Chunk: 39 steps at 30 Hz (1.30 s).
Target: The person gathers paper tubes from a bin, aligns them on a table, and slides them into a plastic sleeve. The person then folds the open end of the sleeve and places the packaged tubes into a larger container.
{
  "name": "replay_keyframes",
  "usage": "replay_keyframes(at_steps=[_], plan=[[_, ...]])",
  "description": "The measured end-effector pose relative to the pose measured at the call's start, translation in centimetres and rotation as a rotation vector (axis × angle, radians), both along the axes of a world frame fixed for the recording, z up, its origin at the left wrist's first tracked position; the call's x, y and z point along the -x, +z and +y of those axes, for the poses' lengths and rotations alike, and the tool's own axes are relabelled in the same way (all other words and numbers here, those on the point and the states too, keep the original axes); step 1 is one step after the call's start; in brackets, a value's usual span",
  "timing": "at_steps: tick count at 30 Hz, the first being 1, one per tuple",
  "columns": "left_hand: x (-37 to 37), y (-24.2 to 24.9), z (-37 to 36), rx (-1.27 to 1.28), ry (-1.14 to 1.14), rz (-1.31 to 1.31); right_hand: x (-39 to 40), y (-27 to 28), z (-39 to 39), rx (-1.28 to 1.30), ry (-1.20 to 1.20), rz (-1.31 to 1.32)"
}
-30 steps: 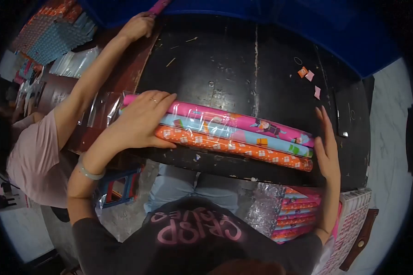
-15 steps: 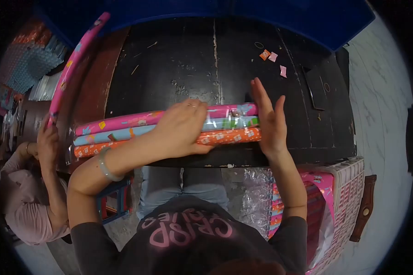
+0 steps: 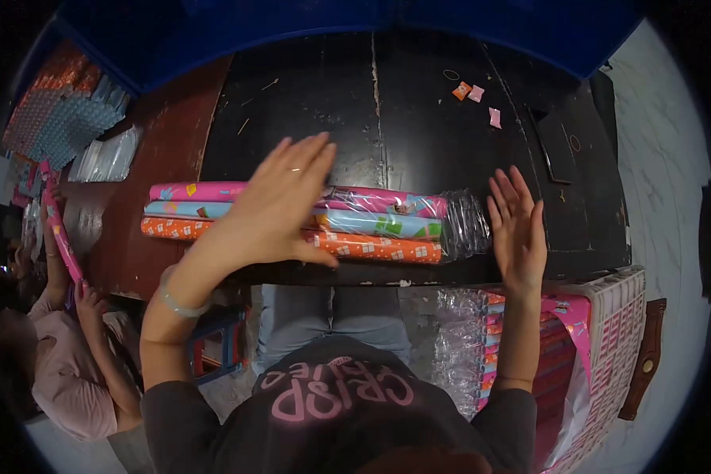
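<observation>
Three rolls lie side by side in clear plastic film on the black table (image 3: 308, 103): a pink roll (image 3: 387, 200), a light blue roll (image 3: 371, 223) and an orange roll (image 3: 379, 246). Over their middle is my left hand (image 3: 280, 201), palm down with fingers apart; whether it touches them I cannot tell. Loose crinkled film (image 3: 464, 225) sticks out past the rolls' right ends. Just right of that film, my right hand (image 3: 518, 233) is raised with its fingers spread and nothing in it.
At the left, a co-worker (image 3: 75, 363) holds a long pink roll (image 3: 62, 237). Stacked rolls (image 3: 71, 107) and clear packets (image 3: 107, 154) stand behind. Small wrapped pieces (image 3: 494, 118) lie at the back right. Below the table's right edge is a white crate (image 3: 608, 332).
My right hand has moved right, off the rolls' ends, and film now shows there. My left hand has shifted left and opened. The co-worker's pink roll has swung down and left.
</observation>
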<state>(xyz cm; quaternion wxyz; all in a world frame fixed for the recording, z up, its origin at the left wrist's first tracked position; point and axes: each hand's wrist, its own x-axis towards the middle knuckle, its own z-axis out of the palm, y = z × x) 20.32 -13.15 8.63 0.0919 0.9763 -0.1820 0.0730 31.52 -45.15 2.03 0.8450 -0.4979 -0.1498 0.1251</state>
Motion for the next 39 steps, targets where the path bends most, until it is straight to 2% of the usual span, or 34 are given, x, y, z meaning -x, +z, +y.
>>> replay_keyframes(at_steps=[2,4,6,8,10,11,12,14,16,18,19,21,22,25,26,28,29,35,36,38,39], plan=[[2.7,0.2,3.0,-0.103,0.107,0.098,0.3,-1.0,-1.8,0.091,0.114,-0.048],[4.5,0.2,5.1,-0.094,0.151,0.158,0.6,-1.1,-2.9,0.141,0.083,-0.02],[5.0,-0.6,6.3,-0.092,0.142,0.156,0.0,-1.0,-3.9,0.185,0.323,0.081],[5.1,-1.8,6.9,-0.053,0.148,0.142,0.4,-0.3,-2.8,0.213,0.258,0.168],[4.7,-2.4,6.4,-0.064,0.147,0.106,0.1,-0.2,-2.2,0.485,0.43,-0.007],[4.6,-2.6,6.0,-0.065,0.149,0.063,-0.3,0.4,-2.3,0.514,0.56,0.057],[4.5,-2.8,5.8,-0.069,0.132,0.01,-0.2,0.8,-2.1,0.505,0.555,0.06],[4.7,-2.9,5.6,-0.093,0.131,-0.009,0.0,1.3,-1.4,0.748,0.565,0.047],[4.5,-3.0,5.5,-0.108,0.134,-0.032,0.0,1.1,-1.2,0.76,0.479,0.011],[4.6,-3.0,5.5,-0.112,0.135,-0.037,-0.1,0.9,-1.3,0.883,0.41,-0.12],[4.6,-3.1,5.5,-0.116,0.141,-0.032,-0.1,0.7,-1.5,0.878,0.418,-0.119],[4.6,-3.2,5.6,-0.088,0.15,-0.017,-0.1,0.2,-1.8,0.79,0.442,-0.324],[4.6,-3.3,5.6,-0.101,0.153,-0.013,0.5,1.2,-1.0,0.846,0.399,-0.363],[4.5,-3.4,5.6,-0.084,0.13,-0.011,0.9,-0.1,-0.9,0.753,0.333,-0.348],[4.4,-3.5,5.6,-0.079,0.126,-0.023,1.0,0.2,-0.7,0.825,0.312,-0.324],[4.3,-3.5,5.5,-0.066,0.113,-0.063,1.2,0.3,-0.4,0.813,0.304,-0.279],[4.4,-3.6,5.4,-0.07,0.109,-0.071,1.5,-0.7,-0.6,0.742,0.303,-0.155],[4.3,-4.2,5.3,-0.065,0.079,-0.145,1.8,1.1,-0.1,0.804,0.308,-0.366],[4.1,-4.2,5.0,-0.076,0.08,-0.141,0.5,0.3,-1.8,0.82,0.329,-0.296],[3.8,-4.1,4.7,-0.046,0.081,-0.149,0.1,2.4,-1.0,0.757,0.285,0.128],[3.7,-4.3,4.6,-0.038,0.084,-0.148,-0.9,-1.9,-2.1,0.776,0.152,-0.272]])
